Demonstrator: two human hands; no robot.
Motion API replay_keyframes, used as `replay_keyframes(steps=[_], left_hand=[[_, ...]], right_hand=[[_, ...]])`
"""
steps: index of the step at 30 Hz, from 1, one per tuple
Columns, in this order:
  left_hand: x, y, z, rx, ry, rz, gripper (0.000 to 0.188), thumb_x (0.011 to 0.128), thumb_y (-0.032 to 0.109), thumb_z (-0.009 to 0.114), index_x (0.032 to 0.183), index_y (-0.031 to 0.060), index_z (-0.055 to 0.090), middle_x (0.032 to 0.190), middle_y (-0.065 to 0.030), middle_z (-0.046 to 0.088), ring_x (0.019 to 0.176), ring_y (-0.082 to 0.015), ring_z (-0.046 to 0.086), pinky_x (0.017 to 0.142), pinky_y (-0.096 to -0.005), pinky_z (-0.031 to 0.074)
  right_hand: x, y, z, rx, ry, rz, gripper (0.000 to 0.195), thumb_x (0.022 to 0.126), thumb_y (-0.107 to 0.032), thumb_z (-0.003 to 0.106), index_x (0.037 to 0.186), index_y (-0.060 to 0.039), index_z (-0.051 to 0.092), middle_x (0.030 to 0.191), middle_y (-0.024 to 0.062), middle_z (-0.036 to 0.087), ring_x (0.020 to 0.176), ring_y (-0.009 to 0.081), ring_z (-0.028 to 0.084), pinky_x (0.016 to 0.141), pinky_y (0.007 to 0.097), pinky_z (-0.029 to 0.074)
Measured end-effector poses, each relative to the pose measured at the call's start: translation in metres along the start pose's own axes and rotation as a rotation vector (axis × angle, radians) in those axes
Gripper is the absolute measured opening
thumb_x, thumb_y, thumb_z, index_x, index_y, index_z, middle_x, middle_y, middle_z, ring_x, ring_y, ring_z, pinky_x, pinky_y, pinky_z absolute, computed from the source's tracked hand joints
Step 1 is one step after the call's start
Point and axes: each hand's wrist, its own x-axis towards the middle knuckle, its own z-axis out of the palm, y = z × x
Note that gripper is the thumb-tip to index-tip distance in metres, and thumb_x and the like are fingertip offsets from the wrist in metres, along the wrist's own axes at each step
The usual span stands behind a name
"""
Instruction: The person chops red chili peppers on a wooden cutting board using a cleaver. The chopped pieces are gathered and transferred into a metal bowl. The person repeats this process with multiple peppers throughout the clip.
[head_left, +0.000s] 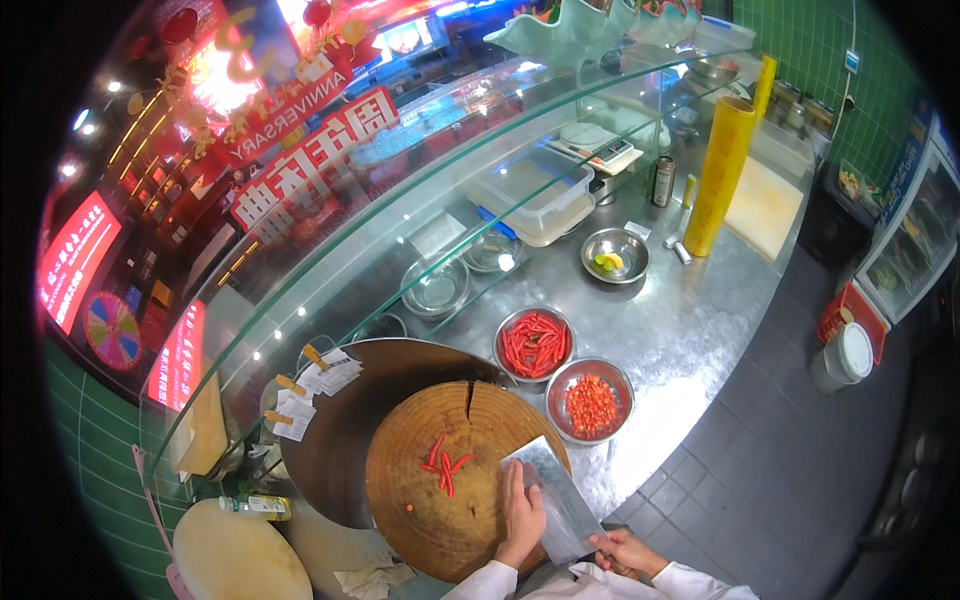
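My right hand (626, 553) grips the handle end of a broad Chinese cleaver (559, 502), its blade lying over the right edge of a round wooden chopping block (420, 540). Against the left side of the blade rests my left hand (523, 510), fingers straight and thumb apart. A few whole red chilies (446, 465) lie in a small heap on the block, left of my hands. Just beyond the cleaver, chopped red chilies (591, 405) fill the bottom of a steel bowl (626, 386). Behind it, another steel bowl (498, 358) holds whole red chilies (534, 345).
A curved metal guard (322, 420) stands around the block's far left side. Beyond runs a glass partition (337, 292). On the steel counter (675, 330) stand a bowl with lime pieces (615, 255), a yellow film roll (720, 180) and plastic tubs (532, 195).
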Motion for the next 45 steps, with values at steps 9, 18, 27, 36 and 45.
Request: replay_keyframes(steps=[9, 18, 27, 36, 45], left_hand=[[0.017, 0.021, 0.004, -0.008, -0.067, 0.006, 0.055, 0.087, 0.002, 0.048, 0.139, -0.0062, 0.032, 0.144, -0.0239, 0.036, 0.137, -0.0373, 0.029, 0.114, -0.0418, 0.023], [0.115, 0.020, 0.093, -0.668, -0.306, -0.064, 0.051, 0.088, -0.011, 0.033, 0.139, -0.0039, 0.038, 0.144, -0.0163, 0.040, 0.135, -0.0233, 0.037, 0.111, -0.0320, 0.028], [0.118, 0.031, 0.100, -0.239, -0.424, 0.276, 0.052, 0.087, -0.005, 0.039, 0.139, -0.0017, 0.038, 0.145, -0.0206, 0.038, 0.137, -0.0317, 0.033, 0.113, -0.0350, 0.025], [0.080, 0.046, -0.021, -0.134, -0.249, 0.231, 0.031, 0.090, 0.013, 0.053, 0.118, 0.0017, 0.059, 0.127, -0.0164, 0.055, 0.120, -0.0315, 0.050, 0.102, -0.0384, 0.039], [0.027, -0.029, -0.072, 0.344, -0.009, 0.051, 0.018, 0.082, 0.017, 0.066, 0.097, 0.0060, 0.064, 0.091, -0.0110, 0.060, 0.090, -0.0307, 0.058, 0.079, -0.0405, 0.048]], right_hand=[[0.000, -0.002, -0.010, 0.160, 0.082, 0.074, 0.033, 0.098, -0.028, 0.053, 0.075, -0.0048, 0.054, 0.057, 0.0040, 0.054, 0.047, 0.0128, 0.052, 0.044, 0.0267, 0.044], [-0.034, -0.075, -0.032, 0.042, 0.322, -0.169, 0.037, 0.097, -0.032, 0.052, 0.075, -0.0019, 0.052, 0.060, 0.0055, 0.055, 0.047, 0.0144, 0.054, 0.047, 0.0290, 0.047], [-0.036, -0.100, -0.014, -0.434, 0.609, -0.272, 0.041, 0.096, -0.035, 0.050, 0.073, -0.0012, 0.055, 0.057, 0.0045, 0.057, 0.047, 0.0138, 0.057, 0.045, 0.0293, 0.045], [-0.040, -0.081, -0.009, -0.177, 0.618, -0.329, 0.036, 0.098, -0.028, 0.048, 0.076, 0.0002, 0.051, 0.054, 0.0078, 0.053, 0.042, 0.0161, 0.053, 0.040, 0.0296, 0.043], [-0.028, -0.082, -0.004, -0.207, 0.571, -0.316, 0.035, 0.098, -0.026, 0.048, 0.076, 0.0006, 0.051, 0.053, 0.0080, 0.053, 0.040, 0.0161, 0.052, 0.037, 0.0293, 0.043]])
